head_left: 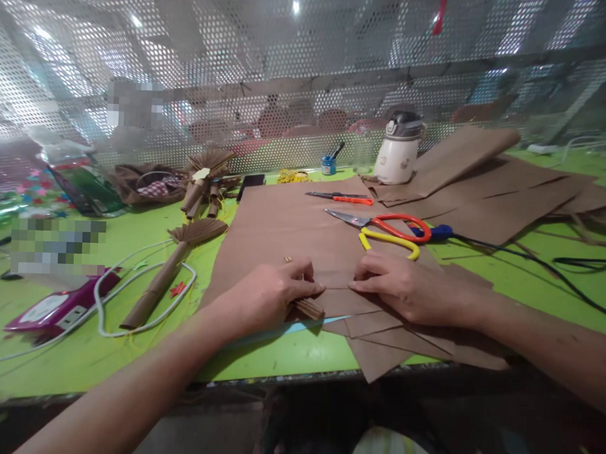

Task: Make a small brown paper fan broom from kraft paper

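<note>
My left hand (273, 292) is closed, thumb and forefinger pinched at the edge of a folded brown paper piece (330, 295). Under its palm juts the end of a pleated paper strip (309, 309). My right hand (405, 283) pinches the same folded edge a short way to the right; the paper inside its fingers is mostly hidden. Both hands rest low over a large brown paper sheet (273, 219). Just beyond the right hand lie scissors (375, 224) with one red and one yellow handle. Farther back is a small orange-handled cutting tool (351, 199).
Cut brown paper pieces (378, 352) overhang the table's front edge. Larger sheets (493, 187) and a white bottle (398, 151) stand back right, a blue jar (329, 164) at centre. Left are a finished paper broom shape (156, 288), a white cable (194, 276) and a purple power strip (61, 311).
</note>
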`<state>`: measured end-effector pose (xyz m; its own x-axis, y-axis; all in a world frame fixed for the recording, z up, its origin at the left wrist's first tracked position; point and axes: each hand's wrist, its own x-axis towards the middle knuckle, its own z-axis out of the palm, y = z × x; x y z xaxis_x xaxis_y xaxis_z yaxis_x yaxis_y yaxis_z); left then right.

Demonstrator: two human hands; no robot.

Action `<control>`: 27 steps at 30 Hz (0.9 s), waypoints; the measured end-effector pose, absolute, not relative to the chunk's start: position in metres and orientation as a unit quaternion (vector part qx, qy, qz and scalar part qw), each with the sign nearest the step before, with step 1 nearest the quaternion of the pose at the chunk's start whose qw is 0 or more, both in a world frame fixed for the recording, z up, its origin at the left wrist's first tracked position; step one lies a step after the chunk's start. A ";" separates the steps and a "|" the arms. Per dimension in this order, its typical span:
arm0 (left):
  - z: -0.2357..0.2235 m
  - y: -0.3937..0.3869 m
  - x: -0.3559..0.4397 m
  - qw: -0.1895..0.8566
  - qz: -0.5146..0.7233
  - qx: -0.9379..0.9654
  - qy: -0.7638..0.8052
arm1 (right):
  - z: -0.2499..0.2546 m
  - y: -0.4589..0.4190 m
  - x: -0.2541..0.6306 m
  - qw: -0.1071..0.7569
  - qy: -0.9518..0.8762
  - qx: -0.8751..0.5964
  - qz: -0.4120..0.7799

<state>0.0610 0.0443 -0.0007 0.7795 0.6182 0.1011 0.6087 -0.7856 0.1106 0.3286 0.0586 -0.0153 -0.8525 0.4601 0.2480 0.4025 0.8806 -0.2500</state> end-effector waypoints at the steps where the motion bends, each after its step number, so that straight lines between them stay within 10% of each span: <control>1: 0.000 0.043 0.061 0.032 0.065 0.943 0.325 | -0.016 0.058 0.329 0.151 -0.960 -0.221 0.088; 27: 0.004 0.043 0.080 -0.126 0.063 0.940 0.310 | 0.003 0.062 0.290 0.095 -0.954 -0.274 -0.072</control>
<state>0.0800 0.0425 0.0040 0.8000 0.5667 0.1970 0.5986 -0.7764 -0.1973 0.2905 0.0624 0.0031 -0.8319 0.5087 0.2217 0.5362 0.8398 0.0851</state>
